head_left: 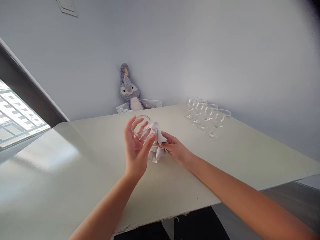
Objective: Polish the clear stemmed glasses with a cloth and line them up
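My left hand cups a clear glass by its bowl, thumb and fingers wrapped round it, above the middle of the pale table. Just to the right, my right hand pinches a crumpled white cloth and presses it against the glass. The lower part of the glass is hidden behind the cloth and my fingers.
Several empty stemmed glasses stand in a row at the table's far right. A grey plush toy sits in a white basket against the wall behind the table. A window lies to the left.
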Action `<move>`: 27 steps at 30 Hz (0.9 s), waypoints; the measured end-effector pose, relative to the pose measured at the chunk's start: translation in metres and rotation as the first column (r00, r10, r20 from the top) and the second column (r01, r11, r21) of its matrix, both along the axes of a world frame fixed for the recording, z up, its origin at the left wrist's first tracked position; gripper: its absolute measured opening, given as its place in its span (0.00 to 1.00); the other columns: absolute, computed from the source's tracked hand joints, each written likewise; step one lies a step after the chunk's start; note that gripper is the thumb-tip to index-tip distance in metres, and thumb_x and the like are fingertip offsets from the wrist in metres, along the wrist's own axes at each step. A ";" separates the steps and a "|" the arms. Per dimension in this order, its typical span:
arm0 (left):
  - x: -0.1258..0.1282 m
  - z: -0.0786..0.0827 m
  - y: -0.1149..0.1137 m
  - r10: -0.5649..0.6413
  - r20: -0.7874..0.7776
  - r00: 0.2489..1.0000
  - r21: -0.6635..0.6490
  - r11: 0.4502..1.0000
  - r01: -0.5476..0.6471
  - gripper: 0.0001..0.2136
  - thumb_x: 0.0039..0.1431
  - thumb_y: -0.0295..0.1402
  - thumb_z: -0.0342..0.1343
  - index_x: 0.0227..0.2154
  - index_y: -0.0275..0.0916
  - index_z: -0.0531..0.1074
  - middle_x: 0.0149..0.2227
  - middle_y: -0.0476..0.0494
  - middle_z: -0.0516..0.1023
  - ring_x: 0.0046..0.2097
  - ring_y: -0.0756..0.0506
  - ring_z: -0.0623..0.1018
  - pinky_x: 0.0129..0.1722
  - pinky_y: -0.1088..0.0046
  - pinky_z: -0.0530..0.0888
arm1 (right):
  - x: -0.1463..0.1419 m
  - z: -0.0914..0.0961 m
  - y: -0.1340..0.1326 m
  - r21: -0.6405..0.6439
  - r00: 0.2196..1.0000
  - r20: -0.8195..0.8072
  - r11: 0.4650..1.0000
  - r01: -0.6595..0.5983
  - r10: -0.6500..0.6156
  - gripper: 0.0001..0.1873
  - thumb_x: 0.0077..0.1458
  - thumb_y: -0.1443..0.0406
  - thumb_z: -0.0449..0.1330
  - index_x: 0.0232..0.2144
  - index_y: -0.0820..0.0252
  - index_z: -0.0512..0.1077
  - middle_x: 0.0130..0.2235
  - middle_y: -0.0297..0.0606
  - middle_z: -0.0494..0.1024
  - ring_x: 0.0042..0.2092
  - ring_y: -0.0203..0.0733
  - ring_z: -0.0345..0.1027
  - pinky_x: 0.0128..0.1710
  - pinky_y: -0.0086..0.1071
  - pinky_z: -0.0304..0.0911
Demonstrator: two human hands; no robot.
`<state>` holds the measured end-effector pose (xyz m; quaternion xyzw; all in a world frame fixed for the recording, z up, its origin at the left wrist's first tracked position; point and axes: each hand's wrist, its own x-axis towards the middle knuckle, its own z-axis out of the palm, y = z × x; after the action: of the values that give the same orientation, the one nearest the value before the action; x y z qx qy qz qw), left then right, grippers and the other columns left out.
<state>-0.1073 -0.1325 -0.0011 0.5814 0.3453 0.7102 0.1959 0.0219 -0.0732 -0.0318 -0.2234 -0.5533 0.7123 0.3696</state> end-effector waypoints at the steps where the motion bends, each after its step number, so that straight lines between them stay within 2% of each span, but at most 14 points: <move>1: 0.000 -0.001 0.000 -0.003 0.000 1.000 -0.015 1.000 0.003 0.25 0.55 0.31 0.58 0.54 0.54 0.58 0.55 0.44 0.60 0.57 0.41 0.67 0.54 0.58 0.70 | -0.001 -0.002 0.000 -0.004 0.999 0.029 1.000 0.030 -0.030 0.18 0.47 0.61 0.65 0.43 0.53 0.73 0.35 0.33 0.73 0.36 0.38 0.64 0.34 0.30 0.56; 3: 0.001 -0.001 0.000 -0.006 0.000 1.000 -0.027 1.000 0.005 0.26 0.55 0.31 0.59 0.54 0.54 0.58 0.55 0.44 0.61 0.57 0.41 0.67 0.53 0.59 0.71 | -0.003 -0.006 0.002 0.000 0.991 0.095 0.995 0.100 -0.099 0.10 0.46 0.59 0.65 0.30 0.58 0.73 0.28 0.31 0.70 0.31 0.36 0.61 0.31 0.29 0.54; 6: 0.002 -0.001 0.000 -0.011 0.003 1.000 -0.025 1.000 0.011 0.26 0.54 0.30 0.59 0.54 0.53 0.58 0.55 0.44 0.61 0.57 0.41 0.67 0.53 0.59 0.71 | -0.004 -0.013 0.004 -0.010 0.972 0.138 0.981 0.191 -0.188 0.14 0.47 0.55 0.63 0.23 0.60 0.69 0.24 0.30 0.67 0.28 0.35 0.58 0.28 0.29 0.51; 10: 0.002 -0.001 0.001 -0.010 0.018 1.000 -0.044 0.999 0.011 0.26 0.55 0.30 0.59 0.54 0.53 0.58 0.55 0.44 0.61 0.56 0.42 0.68 0.54 0.59 0.70 | -0.005 -0.015 0.004 -0.051 0.964 0.150 0.972 0.231 -0.221 0.15 0.47 0.54 0.62 0.23 0.60 0.70 0.24 0.32 0.69 0.28 0.36 0.59 0.28 0.30 0.52; 13: 0.002 -0.005 0.000 -0.024 0.018 1.000 -0.066 0.997 0.025 0.26 0.55 0.30 0.58 0.54 0.53 0.58 0.55 0.44 0.61 0.56 0.42 0.68 0.53 0.60 0.71 | -0.003 -0.010 0.005 -0.125 0.981 0.126 0.978 0.166 -0.150 0.10 0.44 0.59 0.64 0.26 0.60 0.71 0.26 0.31 0.70 0.29 0.36 0.61 0.28 0.29 0.54; 16: 0.005 -0.009 -0.001 -0.070 0.014 0.997 -0.080 0.994 0.071 0.25 0.57 0.30 0.57 0.55 0.52 0.57 0.55 0.43 0.61 0.55 0.43 0.69 0.52 0.61 0.72 | 0.000 -0.008 0.007 -0.204 0.991 0.099 0.973 0.108 -0.090 0.09 0.40 0.65 0.64 0.29 0.61 0.72 0.27 0.32 0.71 0.30 0.36 0.63 0.29 0.28 0.56; 21: 0.012 -0.011 -0.003 -0.176 -0.130 0.976 -0.068 0.983 0.169 0.28 0.56 0.29 0.57 0.57 0.50 0.55 0.55 0.41 0.62 0.56 0.42 0.68 0.51 0.60 0.74 | -0.002 -0.012 0.006 -0.305 0.987 0.131 0.943 0.133 -0.097 0.06 0.40 0.69 0.64 0.26 0.61 0.72 0.25 0.32 0.71 0.28 0.35 0.64 0.26 0.28 0.57; 24: 0.010 -0.008 -0.001 -0.126 -0.184 0.975 -0.004 0.992 0.127 0.28 0.55 0.27 0.57 0.57 0.49 0.55 0.55 0.40 0.61 0.57 0.41 0.67 0.51 0.60 0.74 | -0.003 -0.009 0.003 -0.347 0.990 0.101 0.929 0.125 -0.095 0.04 0.44 0.69 0.62 0.27 0.61 0.72 0.26 0.33 0.72 0.28 0.35 0.65 0.28 0.28 0.61; 27: 0.003 -0.003 0.002 -0.021 -0.216 0.976 0.066 0.997 0.036 0.29 0.54 0.27 0.59 0.56 0.50 0.56 0.55 0.40 0.61 0.58 0.40 0.66 0.51 0.59 0.74 | -0.001 -0.002 -0.001 -0.377 0.998 0.050 0.925 0.054 -0.038 0.03 0.46 0.68 0.61 0.28 0.62 0.73 0.27 0.34 0.72 0.29 0.35 0.65 0.32 0.29 0.64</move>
<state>-0.1040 -0.1301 -0.0041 0.6663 0.3312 0.6517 0.1470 0.0204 -0.0738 -0.0334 -0.3183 -0.4078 0.7919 0.3245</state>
